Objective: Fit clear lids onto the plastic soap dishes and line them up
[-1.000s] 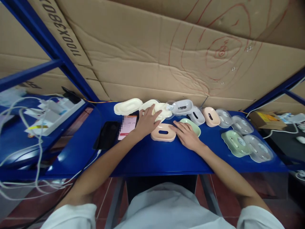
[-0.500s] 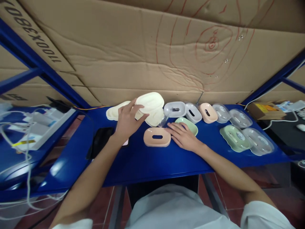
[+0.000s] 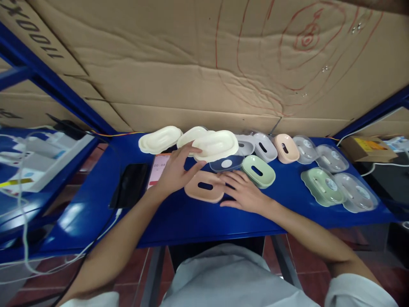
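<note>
My left hand (image 3: 177, 168) pinches the left end of a cream oval tray (image 3: 217, 146) between thumb and fingers, above the blue table. My right hand (image 3: 245, 192) lies with fingers spread, its fingertips at the right edge of a peach soap dish (image 3: 195, 192) with a slot in its middle. Just beyond the fingers is a clear plastic cover (image 3: 227, 163) with a round pale sticker. A green slotted dish (image 3: 262, 174) sits right of that hand. Behind the held tray are another cream tray (image 3: 188, 135) and a grey slotted dish (image 3: 246, 147), both partly hidden.
More cream trays (image 3: 159, 140) lie at the back left. A lit phone (image 3: 156, 170) and a dark phone (image 3: 130, 185) are left of my hand. Grey (image 3: 266, 147) and peach (image 3: 286, 149) dishes stand at the back; several covered dishes (image 3: 324, 186) sit right. Cardboard (image 3: 159, 76) walls the back.
My left hand has carried the cream tray to the right, over the clear cover. My right hand has moved off the green dish, which shows more fully. The camera view has shifted slightly.
</note>
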{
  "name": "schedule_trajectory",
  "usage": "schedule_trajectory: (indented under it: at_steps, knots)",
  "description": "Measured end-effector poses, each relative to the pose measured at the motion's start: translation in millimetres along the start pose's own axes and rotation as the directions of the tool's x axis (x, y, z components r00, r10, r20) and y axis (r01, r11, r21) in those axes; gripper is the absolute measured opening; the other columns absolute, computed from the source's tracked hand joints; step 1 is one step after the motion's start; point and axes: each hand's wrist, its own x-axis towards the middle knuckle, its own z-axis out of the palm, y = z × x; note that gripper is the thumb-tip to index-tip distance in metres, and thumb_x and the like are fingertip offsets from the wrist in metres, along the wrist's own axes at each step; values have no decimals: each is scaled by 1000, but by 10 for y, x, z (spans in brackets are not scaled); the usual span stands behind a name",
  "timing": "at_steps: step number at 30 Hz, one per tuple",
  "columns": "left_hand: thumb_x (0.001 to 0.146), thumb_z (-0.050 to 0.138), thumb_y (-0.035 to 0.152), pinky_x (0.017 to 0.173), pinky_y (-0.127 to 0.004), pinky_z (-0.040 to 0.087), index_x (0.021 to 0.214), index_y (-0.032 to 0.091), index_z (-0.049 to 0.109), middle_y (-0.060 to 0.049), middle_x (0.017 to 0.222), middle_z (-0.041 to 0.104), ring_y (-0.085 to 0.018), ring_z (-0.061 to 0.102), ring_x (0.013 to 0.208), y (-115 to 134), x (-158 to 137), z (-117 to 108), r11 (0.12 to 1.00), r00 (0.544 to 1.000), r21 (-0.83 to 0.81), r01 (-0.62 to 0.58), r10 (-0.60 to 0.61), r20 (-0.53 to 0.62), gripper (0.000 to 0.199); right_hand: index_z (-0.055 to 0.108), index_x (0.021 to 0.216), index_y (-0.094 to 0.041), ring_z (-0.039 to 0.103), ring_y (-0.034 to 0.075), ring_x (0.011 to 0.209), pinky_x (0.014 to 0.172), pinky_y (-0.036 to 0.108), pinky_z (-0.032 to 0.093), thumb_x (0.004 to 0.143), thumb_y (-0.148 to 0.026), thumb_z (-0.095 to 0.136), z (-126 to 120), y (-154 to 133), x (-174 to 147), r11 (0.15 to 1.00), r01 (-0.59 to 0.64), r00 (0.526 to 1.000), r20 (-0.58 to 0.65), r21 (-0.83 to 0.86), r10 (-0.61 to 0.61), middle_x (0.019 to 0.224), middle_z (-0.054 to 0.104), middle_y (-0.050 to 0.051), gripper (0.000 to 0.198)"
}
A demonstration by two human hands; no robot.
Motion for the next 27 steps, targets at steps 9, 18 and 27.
schedule_trajectory:
  at_steps: [9,18,27]
  knots:
    - [104,61,59,101,-40,61,125,24,66,-7,123,75,-23,73,107,-102,31,-324,994,994,-45,99,-97,52,42,68,116,-24,75,24,111,97,38,61,107,-45,66,-328,142,-181,824,-156,958,-119,545,260,121,77,9,23]
    - [93,80,59,111,-43,57,110,28,76,-6,142,71,-28,72,126,7,-106,-525,952,764,-255,170,36,644,36,54,88,-24,61,14,68,63,27,50,107,-59,60,-356,271,-178,488,-403,789,24,774,614,77,64,-3,40]
    - [83,90,52,120,-60,50,157,28,45,-16,158,56,-43,56,146,-135,-294,-35,978,786,-90,189,-95,611,90,57,129,-22,65,28,135,112,47,55,107,-30,66,-410,38,-187,884,-67,994,-46,463,99,137,71,15,25]
